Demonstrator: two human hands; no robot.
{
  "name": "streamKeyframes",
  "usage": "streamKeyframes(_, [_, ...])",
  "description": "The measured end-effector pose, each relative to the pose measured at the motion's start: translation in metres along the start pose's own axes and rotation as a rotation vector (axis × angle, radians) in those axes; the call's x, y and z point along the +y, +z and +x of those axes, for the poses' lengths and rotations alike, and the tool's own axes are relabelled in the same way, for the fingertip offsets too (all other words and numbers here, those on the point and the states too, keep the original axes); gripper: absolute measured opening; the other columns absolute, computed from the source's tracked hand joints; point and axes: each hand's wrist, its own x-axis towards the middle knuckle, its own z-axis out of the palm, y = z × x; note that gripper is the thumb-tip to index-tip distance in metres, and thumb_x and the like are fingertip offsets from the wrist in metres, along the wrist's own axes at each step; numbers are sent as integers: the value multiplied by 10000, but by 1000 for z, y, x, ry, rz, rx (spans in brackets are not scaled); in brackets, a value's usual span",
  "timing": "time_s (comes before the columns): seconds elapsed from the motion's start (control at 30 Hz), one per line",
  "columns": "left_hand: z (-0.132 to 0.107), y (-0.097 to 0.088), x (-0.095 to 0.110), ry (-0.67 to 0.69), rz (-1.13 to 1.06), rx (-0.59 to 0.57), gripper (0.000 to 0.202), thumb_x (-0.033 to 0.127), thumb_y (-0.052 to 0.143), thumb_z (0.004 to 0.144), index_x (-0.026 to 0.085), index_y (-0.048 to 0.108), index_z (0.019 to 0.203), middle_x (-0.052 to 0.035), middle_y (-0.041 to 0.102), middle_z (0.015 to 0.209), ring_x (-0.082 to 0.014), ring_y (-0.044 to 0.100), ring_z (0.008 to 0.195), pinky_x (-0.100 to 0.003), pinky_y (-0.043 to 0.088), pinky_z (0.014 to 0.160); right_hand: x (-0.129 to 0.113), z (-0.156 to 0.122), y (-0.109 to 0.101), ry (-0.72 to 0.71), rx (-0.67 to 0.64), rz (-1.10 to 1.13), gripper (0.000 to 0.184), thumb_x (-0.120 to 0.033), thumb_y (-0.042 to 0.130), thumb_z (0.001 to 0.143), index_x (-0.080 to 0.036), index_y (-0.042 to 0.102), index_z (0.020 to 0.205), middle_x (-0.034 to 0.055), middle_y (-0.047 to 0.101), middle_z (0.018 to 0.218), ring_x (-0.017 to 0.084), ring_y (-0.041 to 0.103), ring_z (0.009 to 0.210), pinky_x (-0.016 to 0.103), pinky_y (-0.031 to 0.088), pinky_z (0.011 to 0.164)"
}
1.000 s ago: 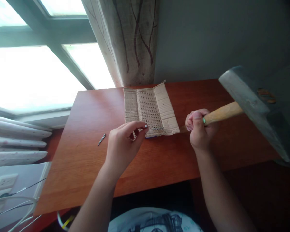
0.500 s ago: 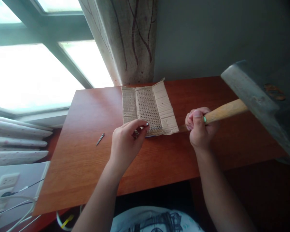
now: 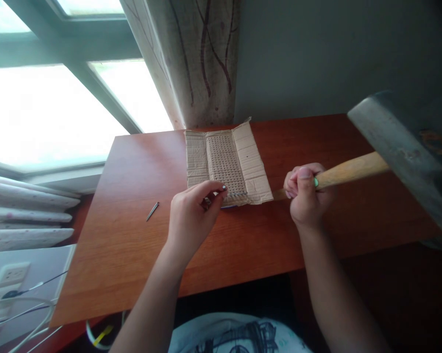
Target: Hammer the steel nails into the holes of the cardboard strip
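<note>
My left hand [image 3: 193, 208] is closed in a pinch around a nail [image 3: 224, 187] whose pale round head shows above the fingertips. Its shaft is hidden by the fingers. Beneath and behind the pinch lies an unfolded piece of cardboard [image 3: 259, 166], its middle panel covered in rows of small holes. Along the near edge of that panel, several dark nail-like bits show. My right hand [image 3: 305, 196] is wrapped round the wooden handle of a hammer [image 3: 397, 137], held raised with the big metal head to the right. Left of my left hand, loose nails [image 3: 152, 212] lie on the table.
The reddish-brown table [image 3: 114, 255] stands against a wall and a curtain [image 3: 206, 63]. A bright window [image 3: 40, 117] is at the left. Below it are a wall socket [image 3: 12, 274] and white cables [image 3: 40, 323].
The hammer has shifted a little to the right with my right hand. My left hand keeps its pinch in nearly the same place.
</note>
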Motion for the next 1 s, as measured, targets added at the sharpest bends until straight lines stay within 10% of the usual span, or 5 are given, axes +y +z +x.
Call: streamKeyframes(1.0, [0,0,1,38,17,5,81,159,722,868,205,768,916,26,769,790,-89,665,643,-188,471,580,3,-4,-2,-37,-35,-104,318,-447,598,988,-229,539,763,-59,399,581,95,405,457,263,301,428])
